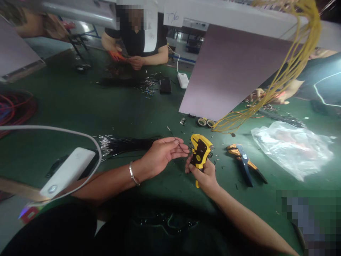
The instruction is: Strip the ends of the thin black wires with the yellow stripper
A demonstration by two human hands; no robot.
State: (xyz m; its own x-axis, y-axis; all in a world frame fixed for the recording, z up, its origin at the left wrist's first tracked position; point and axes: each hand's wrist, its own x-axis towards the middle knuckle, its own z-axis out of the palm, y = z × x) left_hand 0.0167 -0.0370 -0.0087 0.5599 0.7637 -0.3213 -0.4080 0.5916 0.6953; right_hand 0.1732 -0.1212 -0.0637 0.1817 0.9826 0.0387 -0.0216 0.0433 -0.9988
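Note:
My left hand [166,151], with a bracelet at the wrist, pinches a thin black wire [173,132] between thumb and fingers. One end of the wire sticks up with a pale tip; the other runs toward the jaws of a yellow and black wire stripper [200,151]. Wrapped round the handle of that tool is my right hand [205,174]. Whether the wire lies inside the jaws I cannot tell. Behind my left wrist lies a bundle of black wires [133,145] with silvery ends [105,144] at the left.
Dark blue and orange pliers [245,160] and a clear plastic bag [290,147] lie to the right. Two tape rolls [202,122] sit below a hanging board [234,67] and yellow wires [287,78]. A white power bank [68,172] with a cable is at left. Co-workers [135,39] sit opposite.

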